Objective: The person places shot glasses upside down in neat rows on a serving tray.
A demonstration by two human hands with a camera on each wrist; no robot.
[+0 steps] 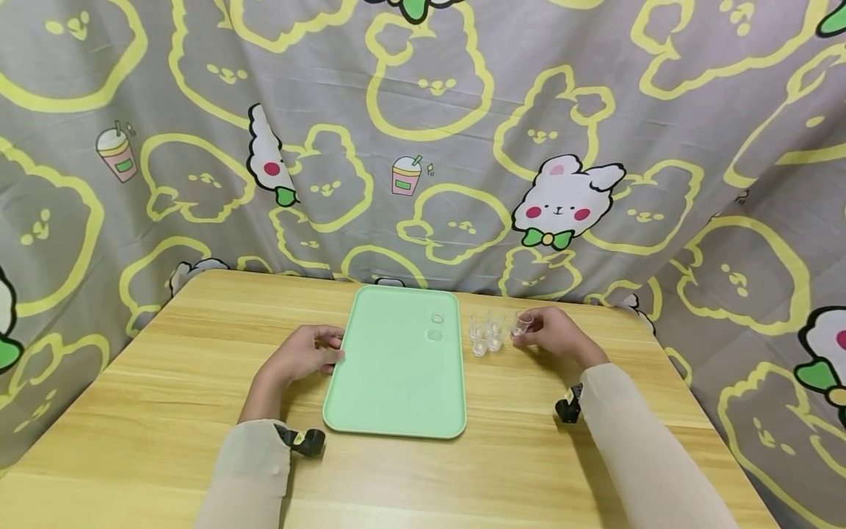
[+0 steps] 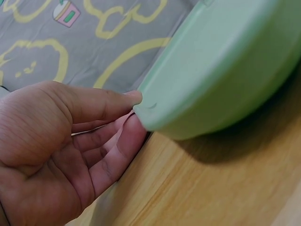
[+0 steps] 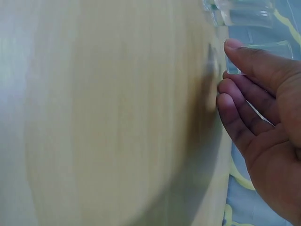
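Note:
At the left side of the light green tray [image 1: 396,382], my left hand [image 1: 304,356] pinches the rim between thumb and fingers. The left wrist view shows the thumb over the edge of the tray [image 2: 221,70] and fingertips beneath it. My right hand [image 1: 555,334] holds a small clear glass [image 1: 522,323] by its side, right of the tray. Just left of that glass stand several similar clear glasses [image 1: 485,338] in a tight group. Another clear glass [image 1: 434,335] is on the tray near its far right corner.
The tray lies on a wood-grain table [image 1: 515,470]. A patterned curtain [image 1: 449,162] hangs along the table's far edge and continues around the sides. Each wrist wears a small black camera, such as the left one [image 1: 307,442].

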